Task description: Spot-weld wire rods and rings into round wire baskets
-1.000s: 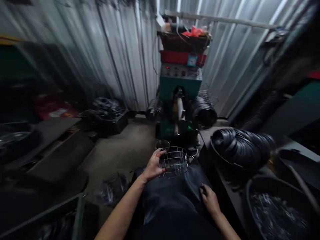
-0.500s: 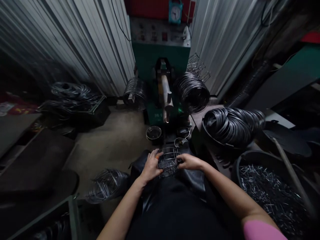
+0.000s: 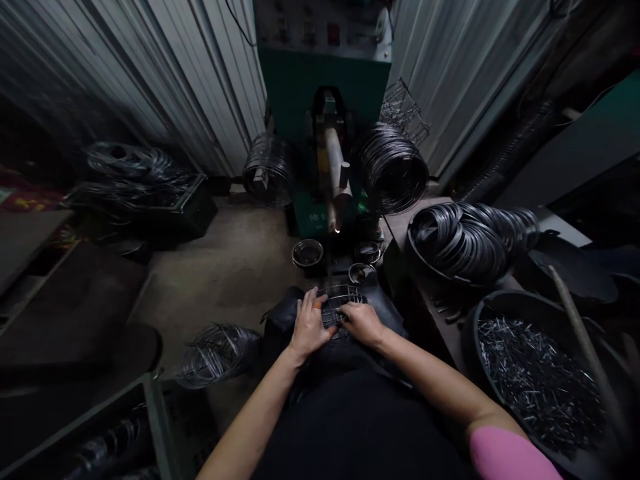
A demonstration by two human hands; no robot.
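A round wire basket [image 3: 333,309] of thin metal rods rests on my lap, over the dark apron. My left hand [image 3: 309,325] grips its left side, thumb toward the near edge and fingers along the far side; an orange ring shows on one finger. Over the basket's right part is my right hand [image 3: 361,323], its fingers bent and pinched together at the wires. Whether they hold a small loose piece as well is too dark to tell. Just beyond the basket stand small round bowls, one at the left [image 3: 307,253] and one nearer [image 3: 361,272].
A green welding machine [image 3: 336,180] stands ahead, with wire ring bundles hanging left [image 3: 267,167] and right [image 3: 393,167]. At the right are a basin of wire rings [image 3: 465,240] and a tub of short metal pins [image 3: 540,373]. A wire bundle [image 3: 217,357] and crate [image 3: 155,427] sit left.
My right hand has moved left, further over the basket, and its fingers now pinch near the middle. The left hand keeps its hold. The view has tilted down.
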